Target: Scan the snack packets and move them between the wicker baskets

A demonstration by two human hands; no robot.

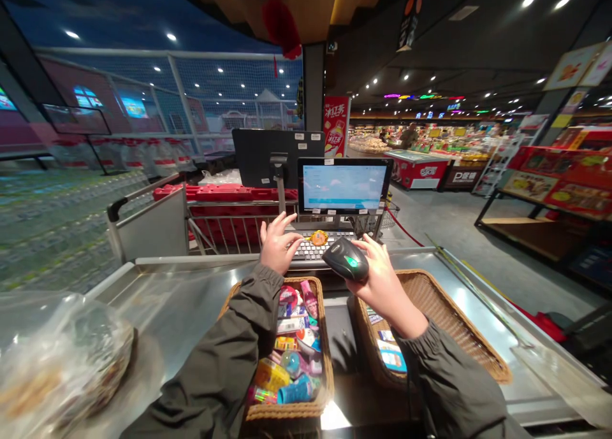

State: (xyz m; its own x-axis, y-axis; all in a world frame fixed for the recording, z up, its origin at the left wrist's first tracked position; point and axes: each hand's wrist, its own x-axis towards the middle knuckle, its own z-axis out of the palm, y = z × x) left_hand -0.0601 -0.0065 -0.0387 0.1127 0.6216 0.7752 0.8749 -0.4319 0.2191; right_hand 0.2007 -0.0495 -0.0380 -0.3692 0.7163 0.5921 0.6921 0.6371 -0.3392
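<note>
My left hand [280, 243] pinches the thin end of a small lollipop [319, 237] with a round orange-and-yellow wrapper, held over the keyboard [310, 253]. Wrapped round a black barcode scanner [345, 259] is my right hand [380, 276]. The scanner shows a green light on top, and its front points left toward the lollipop. Under my left forearm stands a wicker basket [329, 362] full of small colourful packaged goods. A second wicker basket [444, 311], below my right forearm, holds a few packets [392, 356].
Behind the keyboard stands a lit monitor [343, 187], with a second screen [261, 155] turned away beside it. The metal counter [157, 318] carries a clear plastic bag [57, 362] at left. A metal cart [224, 225] stands beyond; shelves [549, 184] are at right.
</note>
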